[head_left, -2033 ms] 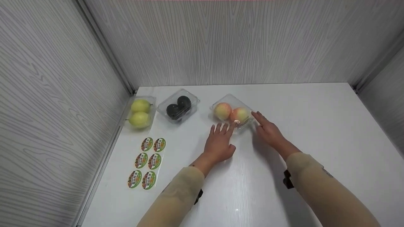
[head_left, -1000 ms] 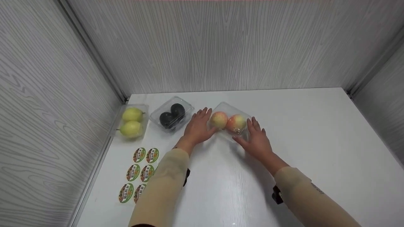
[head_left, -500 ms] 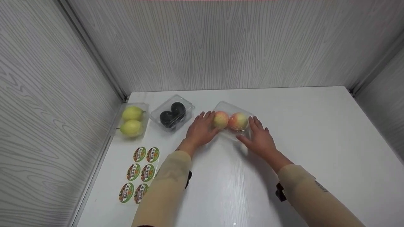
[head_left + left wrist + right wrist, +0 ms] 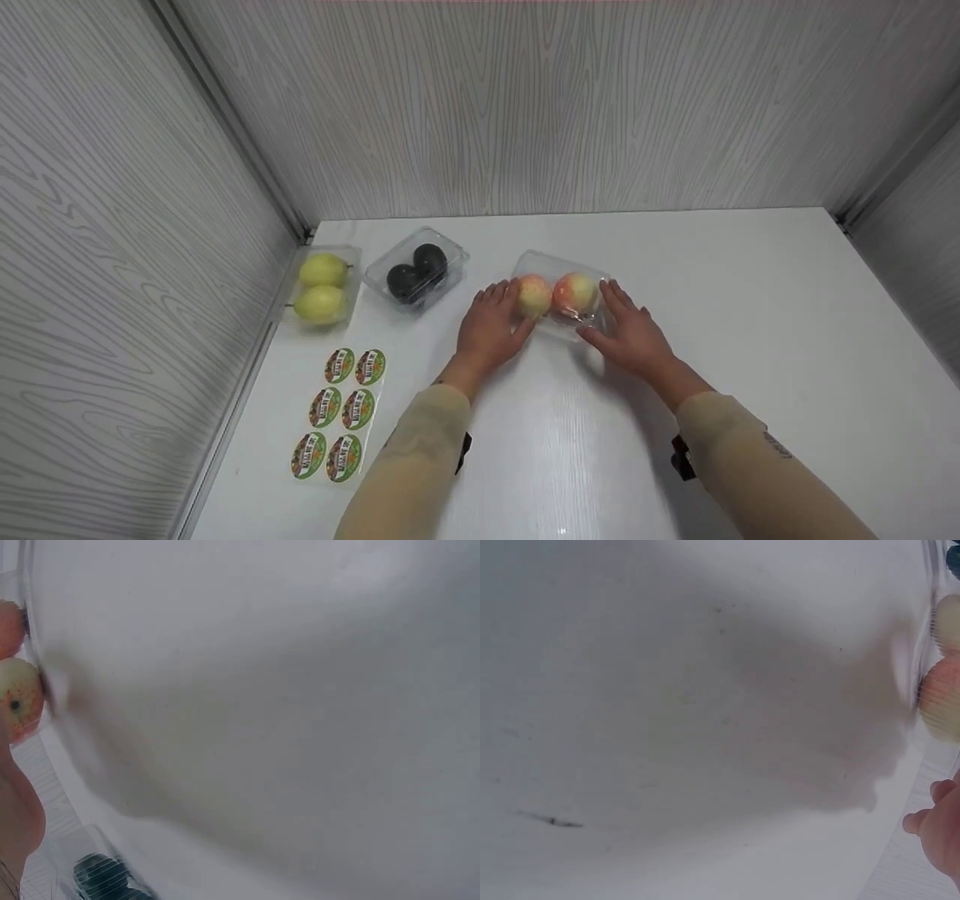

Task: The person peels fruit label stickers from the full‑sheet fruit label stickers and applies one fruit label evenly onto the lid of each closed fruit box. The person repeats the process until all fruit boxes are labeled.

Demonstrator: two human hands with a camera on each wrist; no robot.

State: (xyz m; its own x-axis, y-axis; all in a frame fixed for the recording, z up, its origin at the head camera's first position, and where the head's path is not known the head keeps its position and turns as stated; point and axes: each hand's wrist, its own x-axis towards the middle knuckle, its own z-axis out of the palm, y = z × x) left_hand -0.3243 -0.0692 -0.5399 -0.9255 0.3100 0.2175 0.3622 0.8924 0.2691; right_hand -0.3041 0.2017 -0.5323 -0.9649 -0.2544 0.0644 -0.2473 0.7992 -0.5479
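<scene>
A clear plastic clamshell box (image 4: 546,262) with two yellow-red peaches (image 4: 576,294) inside sits on the white table, turned a little at an angle. My left hand (image 4: 489,324) lies along its left side, fingers extended, thumb by the front corner. On the other side my right hand (image 4: 631,334) touches the right wall with straight fingers, its thumb at the front edge. In the left wrist view a peach (image 4: 21,694) and part of the left hand (image 4: 16,806) show at the left border. The right wrist view catches the right hand (image 4: 943,829) below a peach (image 4: 941,701).
Left of the peaches stands a clear box (image 4: 384,271) of two dark round fruits. Farther left, by the side wall (image 4: 142,300), is a box (image 4: 352,259) with two yellow-green pears. A sheet of several round stickers (image 4: 358,409) lies at the front left.
My left hand has gone from the box's front to its left side, and my right thumb has come to the front edge. Between the hands the box has turned slightly and come nearer.
</scene>
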